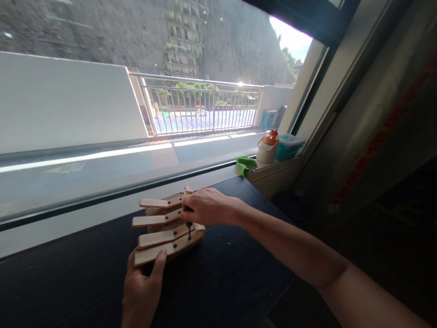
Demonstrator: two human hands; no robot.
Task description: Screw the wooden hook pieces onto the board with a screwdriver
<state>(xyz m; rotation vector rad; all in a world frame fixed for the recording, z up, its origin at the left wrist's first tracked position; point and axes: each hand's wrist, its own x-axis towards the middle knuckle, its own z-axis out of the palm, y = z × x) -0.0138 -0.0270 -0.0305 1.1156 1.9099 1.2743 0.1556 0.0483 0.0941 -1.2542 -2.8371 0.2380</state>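
- Right hand (pixel 201 206): grip closed round dark screwdriver (pixel 189 231), tip at nearest slat (pixel 155 255).
- Left hand (pixel 143 284): grip clamped on that slat's left end.
- Wooden frame (pixel 163 237): on dark surface (pixel 225 278).
- Risk: tilted screwdriver slips; loosened left grip lets frame skid.

This was an indoor room, whether of a home or a school unclear, with a dark table (pixel 218 278) near, beside a wide window (pixel 102 41), a drink bottle (pixel 266 152) and lidded tub (pixel 287 149) on the sill (pixel 282 168) at right, and a walled walkway (pixel 205 149) with a metal railing (pixel 214 107) far outside
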